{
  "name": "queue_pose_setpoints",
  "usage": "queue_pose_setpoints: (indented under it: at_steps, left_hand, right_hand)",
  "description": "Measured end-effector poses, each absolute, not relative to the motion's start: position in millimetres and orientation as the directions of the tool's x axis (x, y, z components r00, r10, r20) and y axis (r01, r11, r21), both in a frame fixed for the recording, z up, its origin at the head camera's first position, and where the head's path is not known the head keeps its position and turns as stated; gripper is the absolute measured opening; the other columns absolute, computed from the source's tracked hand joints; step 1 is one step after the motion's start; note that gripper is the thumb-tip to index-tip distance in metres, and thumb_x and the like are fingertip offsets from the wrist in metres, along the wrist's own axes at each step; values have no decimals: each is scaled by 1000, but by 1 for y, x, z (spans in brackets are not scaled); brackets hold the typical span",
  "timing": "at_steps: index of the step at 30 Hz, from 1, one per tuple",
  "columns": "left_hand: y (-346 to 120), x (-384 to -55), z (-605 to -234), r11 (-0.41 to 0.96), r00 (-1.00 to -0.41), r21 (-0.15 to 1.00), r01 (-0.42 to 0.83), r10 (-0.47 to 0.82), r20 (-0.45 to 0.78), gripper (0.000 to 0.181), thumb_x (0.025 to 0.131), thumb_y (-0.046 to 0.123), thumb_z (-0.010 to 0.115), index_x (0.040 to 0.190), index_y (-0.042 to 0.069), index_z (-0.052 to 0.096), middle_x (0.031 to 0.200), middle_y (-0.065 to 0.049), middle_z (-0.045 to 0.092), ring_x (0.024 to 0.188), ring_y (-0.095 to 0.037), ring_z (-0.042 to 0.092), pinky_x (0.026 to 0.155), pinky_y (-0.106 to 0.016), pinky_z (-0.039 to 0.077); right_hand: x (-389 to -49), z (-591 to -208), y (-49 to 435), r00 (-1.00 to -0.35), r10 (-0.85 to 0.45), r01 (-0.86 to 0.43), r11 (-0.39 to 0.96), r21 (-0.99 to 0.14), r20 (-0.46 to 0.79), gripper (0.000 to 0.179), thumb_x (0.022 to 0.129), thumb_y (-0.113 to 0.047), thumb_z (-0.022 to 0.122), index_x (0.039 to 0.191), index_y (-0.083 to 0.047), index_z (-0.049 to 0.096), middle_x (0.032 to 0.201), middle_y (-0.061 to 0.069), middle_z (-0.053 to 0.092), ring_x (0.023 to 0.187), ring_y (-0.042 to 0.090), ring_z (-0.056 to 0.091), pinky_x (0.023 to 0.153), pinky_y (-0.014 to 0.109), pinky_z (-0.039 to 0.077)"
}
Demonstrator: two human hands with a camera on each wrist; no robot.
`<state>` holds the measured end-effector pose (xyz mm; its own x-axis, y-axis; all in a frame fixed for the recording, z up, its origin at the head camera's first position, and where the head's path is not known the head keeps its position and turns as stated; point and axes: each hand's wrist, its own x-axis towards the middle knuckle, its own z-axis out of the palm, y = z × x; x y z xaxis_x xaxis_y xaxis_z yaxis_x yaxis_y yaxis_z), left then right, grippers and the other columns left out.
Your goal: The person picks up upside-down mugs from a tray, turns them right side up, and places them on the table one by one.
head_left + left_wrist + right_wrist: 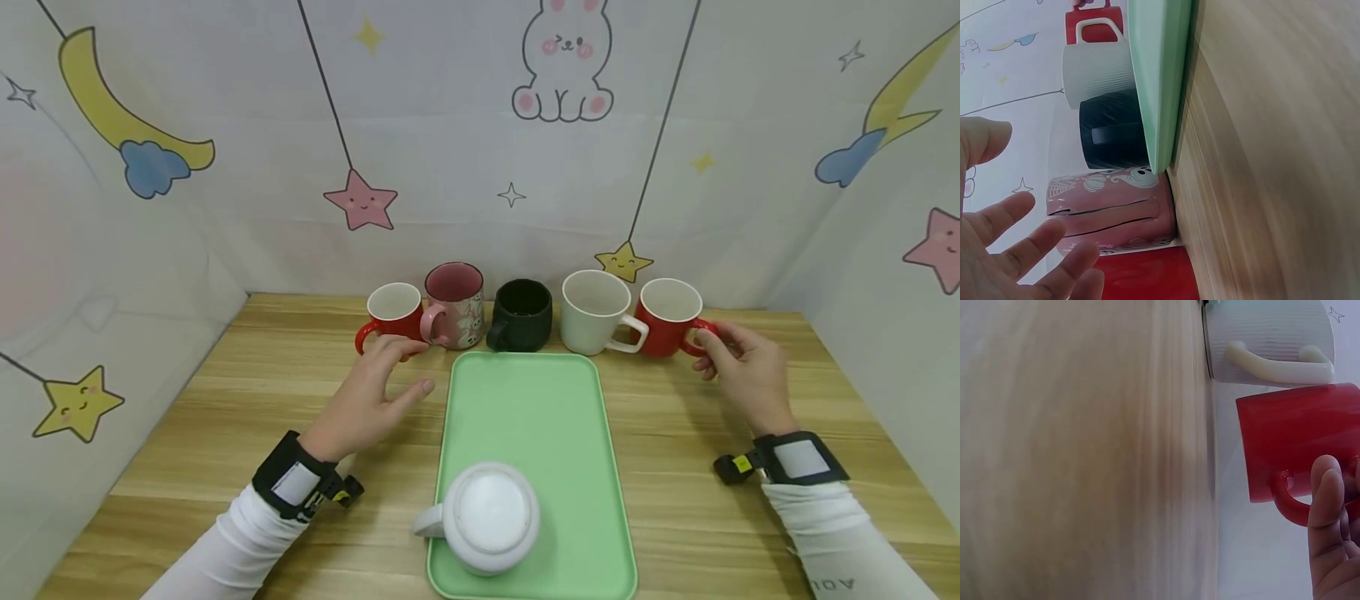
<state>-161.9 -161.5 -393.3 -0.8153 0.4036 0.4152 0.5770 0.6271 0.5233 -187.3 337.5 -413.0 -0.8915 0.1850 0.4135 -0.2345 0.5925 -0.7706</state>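
My right hand (746,371) pinches the handle of a red mug (660,333) with a white inside, at the right end of a row of mugs. In the right wrist view a gap shows between this red mug's (1297,437) base and the tabletop. My left hand (367,400) hovers with loosely extended fingers in front of another red mug (395,308) at the row's left end; its fingertips partly hide that mug. Beside it stands a pink patterned mug (1110,212). No mug is in the left hand.
A dark mug (522,317) and a white ribbed mug (592,312) stand mid-row. On the wooden table (225,392) lies a green tray (525,408). An upside-down white mug (491,512) sits on its near part, handle over the left rim. A printed cloth (450,125) rises behind.
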Motion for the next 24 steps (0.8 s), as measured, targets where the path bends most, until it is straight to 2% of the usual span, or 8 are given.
queue_pose_setpoints:
  at_steps: [5, 14, 24]
  left_hand:
    - [-161, -161, -394, 628, -815, 522, 577, 407, 412, 50, 94, 37, 68, 134, 10, 55, 129, -5, 53, 118, -22, 48, 100, -42, 42]
    - [-160, -161, -392, 622, -816, 530, 577, 412, 406, 51, 94, 38, 67, 135, 11, 54, 129, -2, 52, 119, -25, 49, 100, -42, 42]
    - [-160, -159, -391, 618, -822, 543, 569, 409, 396, 51, 94, 38, 68, 135, 12, 53, 131, -5, 53, 119, -26, 49, 99, -43, 43]
  right_hand:
    - [-187, -415, 338, -908, 183, -213, 572, -792, 376, 34, 98, -22, 63, 122, 2, 66, 101, 20, 69, 64, 13, 67, 56, 22, 54]
    - [-187, -419, 337, -931, 171, -182, 547, -817, 322, 38, 99, -30, 61, 122, 0, 65, 104, 21, 68, 66, 14, 68, 58, 24, 55]
    - [-188, -419, 339, -949, 146, -165, 522, -837, 278, 42, 102, -28, 57, 128, 4, 59, 111, 23, 66, 72, 15, 69, 65, 29, 57]
